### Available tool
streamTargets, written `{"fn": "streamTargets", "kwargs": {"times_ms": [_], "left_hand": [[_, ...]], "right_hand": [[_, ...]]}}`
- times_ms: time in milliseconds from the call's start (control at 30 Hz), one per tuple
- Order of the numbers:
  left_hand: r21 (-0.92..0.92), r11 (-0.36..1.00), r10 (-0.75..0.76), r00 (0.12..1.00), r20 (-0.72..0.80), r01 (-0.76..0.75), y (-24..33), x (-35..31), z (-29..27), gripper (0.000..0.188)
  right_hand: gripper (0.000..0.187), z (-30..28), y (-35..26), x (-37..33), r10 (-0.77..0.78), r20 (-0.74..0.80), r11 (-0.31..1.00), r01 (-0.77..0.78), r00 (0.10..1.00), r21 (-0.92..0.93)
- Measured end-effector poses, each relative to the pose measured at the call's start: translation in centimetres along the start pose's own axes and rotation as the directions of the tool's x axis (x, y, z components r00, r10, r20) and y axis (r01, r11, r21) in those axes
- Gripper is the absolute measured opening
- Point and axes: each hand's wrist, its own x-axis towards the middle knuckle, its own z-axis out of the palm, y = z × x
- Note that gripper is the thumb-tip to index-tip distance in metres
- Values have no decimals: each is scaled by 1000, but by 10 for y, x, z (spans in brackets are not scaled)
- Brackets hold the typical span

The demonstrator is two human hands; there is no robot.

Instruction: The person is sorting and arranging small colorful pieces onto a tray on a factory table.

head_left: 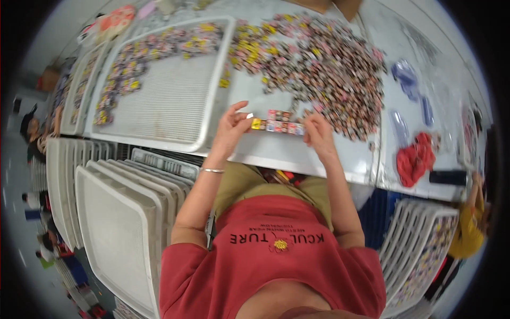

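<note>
A short strip of small colourful square pieces (275,126) stretches between my hands at the table's front edge, with a few more squares joined along its far side. My left hand (231,127) is closed at its left end, thumb and forefinger beside a yellow square; a small white spot shows at those fingertips. At the other end my right hand (320,136) pinches the strip with bent fingers. Whether the squares are sweets, beads or tiles is too small to tell. Beyond my hands spreads a big heap of similar small pieces (340,69), brownish, pink and yellow.
To the left lies a white mesh tray (170,101), partly lined with clusters of pieces. Stacked white trays (114,223) stand below it, and more trays (419,250) at the right. A red cloth (416,159) and blue plastic items (406,80) lie on the right. Other people work on both sides.
</note>
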Motion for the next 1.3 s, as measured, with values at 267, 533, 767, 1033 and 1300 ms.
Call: {"fn": "streamTargets", "kwargs": {"times_ms": [267, 533, 767, 1033, 1300], "left_hand": [[-634, 745, 135, 978, -161, -208, 55, 24, 20, 44], [-393, 796, 214, 822, -528, -460, 91, 88, -152, 21], [-182, 908, 45, 520, -853, -377, 71, 86, -364, 10], [-159, 909, 20, 422, -907, -384, 67, 136, -387, 17], [30, 969, 110, 319, -941, -246, 53, 137, -387, 34]], "right_hand": [[16, 74, -56, 74, -201, 52, 975, 195, 978, 105], [20, 149, -60, 103, -121, 246, 989, 95, 962, 114], [17, 98, -17, 61, 85, 283, 995, -66, 955, -79], [14, 52, 1, 10, 205, 81, 979, -203, 975, -33], [14, 50, 0, -14, 235, 50, 972, -235, 971, 5]]}}
